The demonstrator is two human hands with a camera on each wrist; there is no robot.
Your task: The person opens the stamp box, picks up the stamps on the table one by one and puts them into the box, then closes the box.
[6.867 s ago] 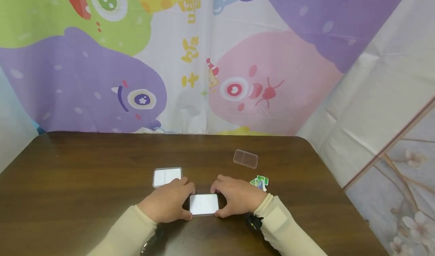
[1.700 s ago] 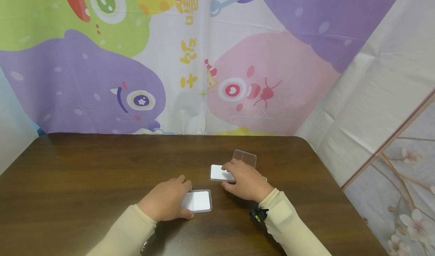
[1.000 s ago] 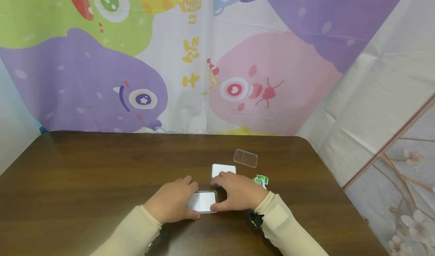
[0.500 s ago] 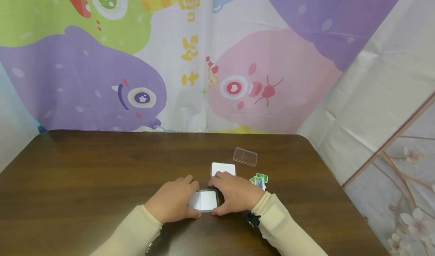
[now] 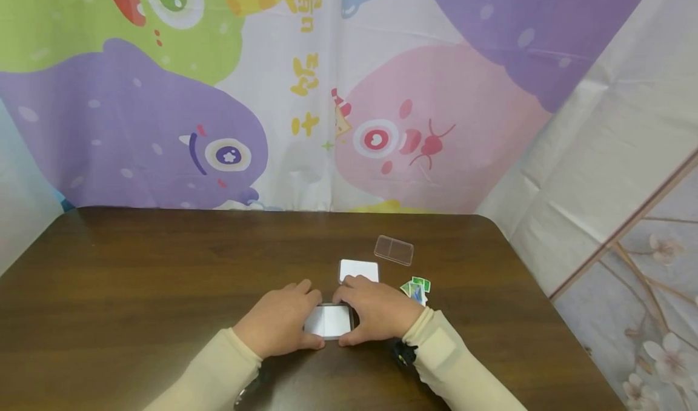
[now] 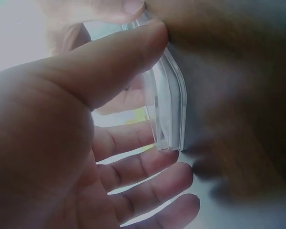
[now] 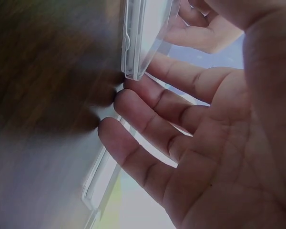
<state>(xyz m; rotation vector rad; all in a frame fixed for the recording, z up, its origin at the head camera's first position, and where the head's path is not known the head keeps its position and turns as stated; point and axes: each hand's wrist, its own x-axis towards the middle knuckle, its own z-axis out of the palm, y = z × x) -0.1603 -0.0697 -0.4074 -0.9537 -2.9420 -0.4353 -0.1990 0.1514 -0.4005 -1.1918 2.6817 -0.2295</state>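
Observation:
A flat clear plastic case (image 5: 328, 322) with white inside lies in front of me, a line down its middle. My left hand (image 5: 279, 320) grips its left end, thumb on the near edge and fingers at the far edge. The right hand (image 5: 382, 311) holds the opposite end the same way. In the left wrist view, the layered clear walls of the case (image 6: 174, 105) show under the thumb. One corner of the case (image 7: 136, 52) rests by the fingers in the right wrist view. Just behind the right fingers sits a second white-filled case (image 5: 358, 269), partly covered.
A clear, see-through plastic cover (image 5: 394, 250) lies farther back on the brown wooden table (image 5: 163, 277). Right of the right hand is a small pile of green and blue printed cards (image 5: 417, 290). A cartoon-printed cloth (image 5: 305, 174) hangs behind the table.
Earlier the second case lay at the left; the right hand set another at the back right, then came back to grip the near case's right end. Over the last half second, hands barely moved.

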